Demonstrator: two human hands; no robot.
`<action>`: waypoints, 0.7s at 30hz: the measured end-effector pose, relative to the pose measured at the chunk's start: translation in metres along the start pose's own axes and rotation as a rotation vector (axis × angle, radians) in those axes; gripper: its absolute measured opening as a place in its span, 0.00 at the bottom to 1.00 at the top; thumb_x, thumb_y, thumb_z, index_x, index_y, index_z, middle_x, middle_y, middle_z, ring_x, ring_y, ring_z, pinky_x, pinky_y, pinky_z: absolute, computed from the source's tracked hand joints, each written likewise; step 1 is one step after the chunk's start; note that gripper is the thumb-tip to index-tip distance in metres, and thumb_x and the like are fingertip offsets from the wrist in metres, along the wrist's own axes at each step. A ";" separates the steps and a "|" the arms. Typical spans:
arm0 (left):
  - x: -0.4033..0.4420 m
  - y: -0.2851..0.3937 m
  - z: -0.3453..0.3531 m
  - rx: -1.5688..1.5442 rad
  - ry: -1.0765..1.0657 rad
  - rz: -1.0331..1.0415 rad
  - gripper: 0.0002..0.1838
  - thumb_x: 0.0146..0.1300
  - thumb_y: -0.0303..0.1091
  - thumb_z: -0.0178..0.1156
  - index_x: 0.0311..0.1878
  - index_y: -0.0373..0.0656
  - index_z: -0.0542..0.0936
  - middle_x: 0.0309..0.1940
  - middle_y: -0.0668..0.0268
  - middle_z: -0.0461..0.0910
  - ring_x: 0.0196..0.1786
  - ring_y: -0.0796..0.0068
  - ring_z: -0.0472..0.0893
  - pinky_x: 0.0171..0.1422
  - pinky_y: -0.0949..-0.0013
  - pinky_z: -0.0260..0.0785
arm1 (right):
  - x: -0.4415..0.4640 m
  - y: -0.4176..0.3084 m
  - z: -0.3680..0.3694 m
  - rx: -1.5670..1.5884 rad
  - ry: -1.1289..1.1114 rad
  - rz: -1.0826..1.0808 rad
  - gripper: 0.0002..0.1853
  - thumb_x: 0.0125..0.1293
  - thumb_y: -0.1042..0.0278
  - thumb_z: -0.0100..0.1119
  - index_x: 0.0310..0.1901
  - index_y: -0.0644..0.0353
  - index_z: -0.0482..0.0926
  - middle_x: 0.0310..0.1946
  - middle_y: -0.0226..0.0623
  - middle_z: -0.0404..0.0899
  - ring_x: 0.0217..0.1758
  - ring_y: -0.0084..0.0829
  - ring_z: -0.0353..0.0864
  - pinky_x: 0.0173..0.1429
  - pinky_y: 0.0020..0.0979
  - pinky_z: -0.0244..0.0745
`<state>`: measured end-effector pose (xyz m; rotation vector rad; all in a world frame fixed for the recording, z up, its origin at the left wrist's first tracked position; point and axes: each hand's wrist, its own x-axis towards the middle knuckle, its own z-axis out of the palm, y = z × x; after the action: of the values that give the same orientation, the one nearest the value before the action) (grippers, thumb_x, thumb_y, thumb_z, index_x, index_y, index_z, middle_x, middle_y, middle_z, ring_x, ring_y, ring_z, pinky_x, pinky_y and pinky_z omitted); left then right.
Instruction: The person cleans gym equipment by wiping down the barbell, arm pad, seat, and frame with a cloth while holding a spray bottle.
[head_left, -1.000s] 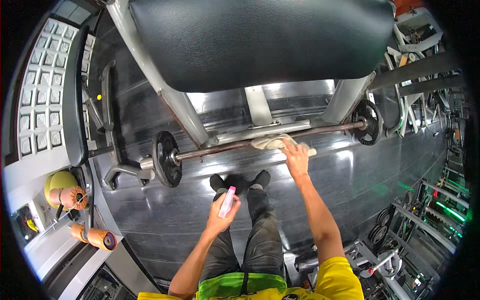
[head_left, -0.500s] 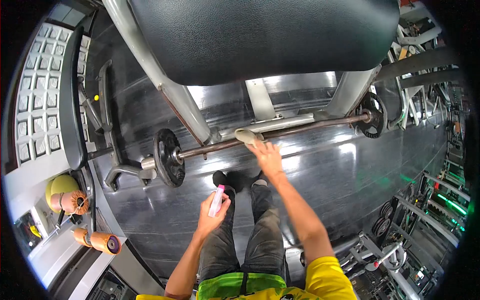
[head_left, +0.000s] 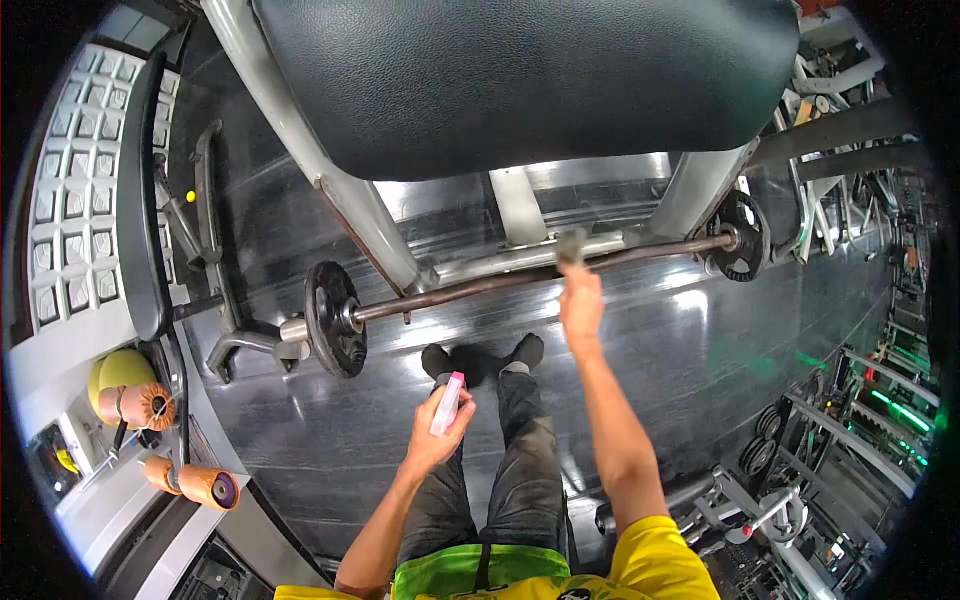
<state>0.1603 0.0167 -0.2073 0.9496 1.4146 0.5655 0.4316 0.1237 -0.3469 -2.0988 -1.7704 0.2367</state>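
Observation:
My left hand (head_left: 440, 430) is wrapped round a small clear bottle with a pink top (head_left: 447, 404), held upright in front of my legs. Farther forward, my right hand (head_left: 581, 305) is closed on a beige cloth (head_left: 571, 246), which is smeared by motion, so its exact shape is unclear. The cloth is at the middle of a rusty-brown barbell bar (head_left: 480, 288); its underside is hidden. Black weight plates sit on the bar, one at the left end (head_left: 335, 320) and one at the right (head_left: 740, 236).
A black padded bench (head_left: 530, 85) on a grey frame (head_left: 365, 235) stands just beyond the bar. Another bench (head_left: 146, 200) and orange foam rollers (head_left: 212, 487) are at left. Gym machines (head_left: 780, 520) line the right side. My feet (head_left: 525, 350) rest on the dark floor.
My right hand has moved right along the bar with the cloth. The left hand, still holding the bottle, has shifted slightly right and down.

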 end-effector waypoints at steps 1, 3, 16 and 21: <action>0.000 0.001 0.000 0.000 0.004 -0.001 0.08 0.62 0.30 0.64 0.41 0.40 0.78 0.24 0.70 0.78 0.24 0.85 0.73 0.29 0.75 0.66 | -0.004 -0.025 0.004 0.019 -0.069 0.018 0.18 0.57 0.79 0.54 0.48 0.50 0.81 0.40 0.39 0.81 0.39 0.44 0.77 0.48 0.44 0.76; 0.000 0.005 0.002 -0.024 -0.013 -0.043 0.07 0.62 0.29 0.64 0.41 0.40 0.78 0.25 0.70 0.78 0.25 0.85 0.73 0.30 0.75 0.66 | -0.009 -0.054 0.018 0.095 -0.227 -0.028 0.18 0.60 0.78 0.51 0.48 0.48 0.83 0.41 0.39 0.83 0.43 0.43 0.79 0.48 0.42 0.78; -0.004 0.013 -0.008 -0.082 0.036 -0.116 0.07 0.61 0.28 0.64 0.41 0.40 0.77 0.26 0.69 0.77 0.25 0.86 0.71 0.30 0.75 0.64 | 0.099 0.001 0.003 -0.436 -0.679 0.035 0.16 0.62 0.62 0.53 0.49 0.56 0.81 0.43 0.41 0.84 0.45 0.43 0.85 0.47 0.43 0.80; -0.006 -0.003 -0.006 -0.025 0.077 -0.033 0.07 0.62 0.30 0.64 0.41 0.40 0.77 0.25 0.70 0.77 0.26 0.87 0.70 0.31 0.76 0.64 | 0.100 -0.065 0.023 -0.524 -0.948 0.081 0.15 0.63 0.60 0.54 0.47 0.52 0.85 0.50 0.35 0.84 0.54 0.37 0.83 0.52 0.35 0.78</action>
<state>0.1530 0.0116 -0.2053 0.8911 1.4862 0.5999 0.3828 0.2334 -0.3304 -2.6743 -2.4532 1.0291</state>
